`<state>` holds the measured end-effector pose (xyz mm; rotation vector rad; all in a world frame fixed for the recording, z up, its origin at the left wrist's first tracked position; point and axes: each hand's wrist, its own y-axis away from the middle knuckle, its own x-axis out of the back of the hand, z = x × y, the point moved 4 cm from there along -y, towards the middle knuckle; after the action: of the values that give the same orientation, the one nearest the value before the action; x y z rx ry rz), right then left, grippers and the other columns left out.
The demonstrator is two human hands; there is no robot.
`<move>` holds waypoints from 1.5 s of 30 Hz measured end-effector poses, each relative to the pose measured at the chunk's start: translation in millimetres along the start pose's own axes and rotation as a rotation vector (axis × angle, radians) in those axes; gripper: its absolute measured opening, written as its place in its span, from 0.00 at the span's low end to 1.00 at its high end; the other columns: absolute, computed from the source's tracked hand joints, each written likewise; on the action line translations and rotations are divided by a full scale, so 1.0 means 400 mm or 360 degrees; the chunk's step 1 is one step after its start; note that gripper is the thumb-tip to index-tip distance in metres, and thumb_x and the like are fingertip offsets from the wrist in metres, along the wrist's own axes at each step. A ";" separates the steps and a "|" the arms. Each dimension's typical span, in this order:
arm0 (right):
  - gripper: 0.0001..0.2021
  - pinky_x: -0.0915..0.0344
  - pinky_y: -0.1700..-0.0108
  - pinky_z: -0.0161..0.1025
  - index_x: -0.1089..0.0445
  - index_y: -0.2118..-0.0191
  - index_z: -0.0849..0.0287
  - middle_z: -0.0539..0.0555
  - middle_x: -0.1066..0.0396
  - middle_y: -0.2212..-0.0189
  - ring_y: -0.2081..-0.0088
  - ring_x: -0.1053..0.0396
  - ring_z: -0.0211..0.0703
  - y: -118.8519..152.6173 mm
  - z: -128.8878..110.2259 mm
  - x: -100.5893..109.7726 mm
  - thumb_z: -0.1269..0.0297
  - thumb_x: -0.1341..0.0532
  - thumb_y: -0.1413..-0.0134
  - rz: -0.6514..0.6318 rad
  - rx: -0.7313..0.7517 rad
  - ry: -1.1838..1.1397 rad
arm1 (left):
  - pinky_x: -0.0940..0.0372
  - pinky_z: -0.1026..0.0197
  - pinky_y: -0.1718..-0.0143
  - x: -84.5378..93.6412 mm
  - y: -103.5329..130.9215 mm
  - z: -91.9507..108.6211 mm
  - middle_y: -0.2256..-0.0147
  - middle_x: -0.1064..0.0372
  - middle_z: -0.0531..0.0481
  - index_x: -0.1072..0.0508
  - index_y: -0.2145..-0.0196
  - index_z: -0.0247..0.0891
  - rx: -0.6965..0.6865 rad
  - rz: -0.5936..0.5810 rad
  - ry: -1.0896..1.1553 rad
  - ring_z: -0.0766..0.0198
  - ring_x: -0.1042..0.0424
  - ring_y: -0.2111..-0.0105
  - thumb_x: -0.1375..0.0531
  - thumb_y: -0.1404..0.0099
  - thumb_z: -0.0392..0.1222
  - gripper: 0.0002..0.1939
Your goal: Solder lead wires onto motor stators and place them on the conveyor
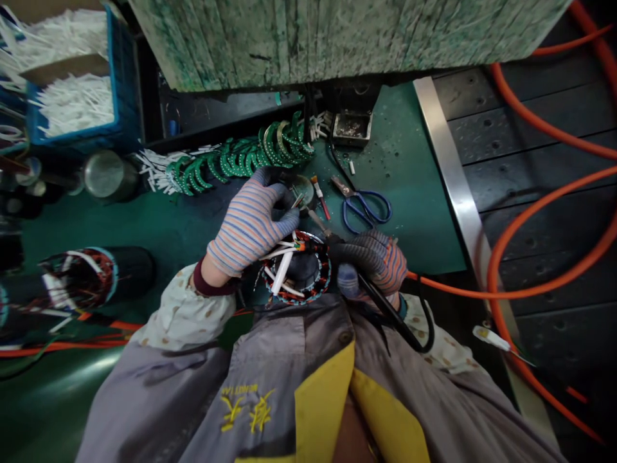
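My left hand, in a striped glove with dark fingertips, pinches thin wire ends over a small round dish. My right hand, gloved alike, is closed round the dark handle of a soldering iron, whose tip points up and left toward those wires. Just below both hands, against my body, sits a round motor stator with red windings, light-blue lacing and white sleeves. A black cable runs down from my right hand.
Blue-handled scissors and a small brush lie beyond my right hand. Green curved boards line the back, near a metal tray. Blue bin and metal cup stand left; another stator lies there. Orange cable loops right.
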<state>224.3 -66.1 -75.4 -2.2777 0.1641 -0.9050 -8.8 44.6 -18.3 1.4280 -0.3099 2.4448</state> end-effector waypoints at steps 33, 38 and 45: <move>0.22 0.23 0.42 0.54 0.14 0.31 0.55 0.61 0.22 0.52 0.49 0.23 0.59 -0.167 0.012 -0.078 0.64 0.36 0.21 -0.0433 -0.0324 0.0190 | 0.20 0.48 0.40 0.002 0.007 0.008 0.49 0.21 0.42 0.20 0.63 0.43 0.0079 0.0030 0.0144 0.47 0.19 0.48 0.29 0.25 0.46 0.08; 0.20 0.21 0.42 0.56 0.13 0.33 0.51 0.60 0.22 0.51 0.49 0.22 0.60 -0.162 0.016 -0.077 0.61 0.36 0.20 -0.0395 -0.0352 0.0114 | 0.19 0.47 0.40 0.002 0.009 0.008 0.49 0.21 0.42 0.20 0.63 0.44 0.0085 0.0034 0.0177 0.46 0.19 0.48 0.30 0.25 0.45 0.08; 0.21 0.22 0.42 0.59 0.11 0.38 0.54 0.63 0.19 0.52 0.51 0.21 0.60 -0.161 0.019 -0.078 0.61 0.43 0.16 -0.0319 -0.0308 0.0057 | 0.19 0.46 0.40 0.001 0.010 0.002 0.51 0.20 0.42 0.21 0.62 0.45 0.0079 0.0046 0.0239 0.46 0.20 0.47 0.28 0.24 0.45 0.09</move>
<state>198.0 -2.0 -56.6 -2.4915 0.0405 -1.0734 -9.6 40.8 -17.9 1.2580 -0.2394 2.5826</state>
